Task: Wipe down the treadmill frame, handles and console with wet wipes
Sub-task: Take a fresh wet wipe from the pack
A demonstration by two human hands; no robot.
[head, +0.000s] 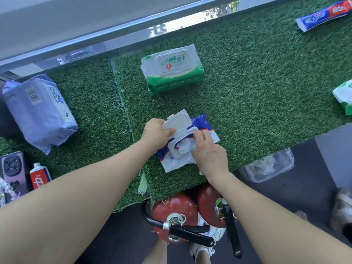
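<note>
On a ledge of artificial turf (247, 88) lies a blue-and-white wet wipe pack (204, 128) — the left hand (155, 133) grips its flipped-open lid (178, 121), the right hand (208, 152) pinches the protruding wipe (185, 146) — best drawn straight up while pinning the pack.

The wipes pack (202, 128) is glossy plastic film with a smooth, hard white lid (178, 121). It lies on rough artificial turf (257, 88). The fire extinguishers (174, 207) look shiny.

You have four wipe packs: blue-white (187, 147), green (172, 68), lilac (38, 111), one at the right edge (343, 95). Two toothpaste tubes (323, 15) (40, 177), two extinguishers (174, 210) (209, 202).
</note>
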